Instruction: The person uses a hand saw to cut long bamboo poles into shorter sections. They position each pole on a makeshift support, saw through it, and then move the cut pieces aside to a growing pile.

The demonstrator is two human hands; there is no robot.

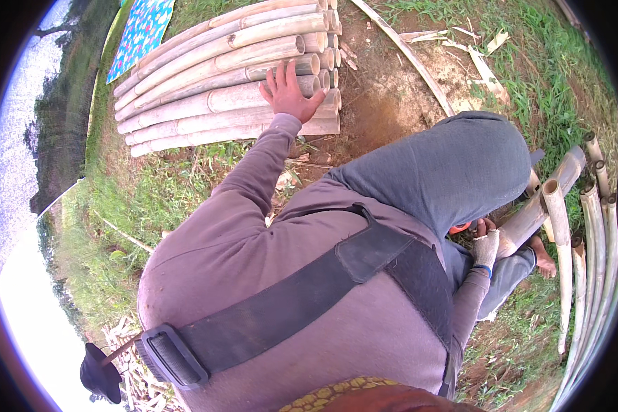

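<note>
My left hand rests with fingers spread on the ends of a stack of cut bamboo poles. Nothing is gripped in it. Low on the right, beyond my bent leg, my right hand wears a pale fingerless glove and a blue wristband. Its fingers are curled next to an orange, rounded thing that is mostly hidden by my leg. What the fingers hold, if anything, does not show. A thick bamboo pole lies slanted right beside that hand, and a dark flat piece shows past my knee.
Several bamboo poles stand or lean along the right rim. A long split strip and loose splinters lie on the dirt and grass ahead. A blue patterned cloth is at the far left. A bare foot is near the slanted pole.
</note>
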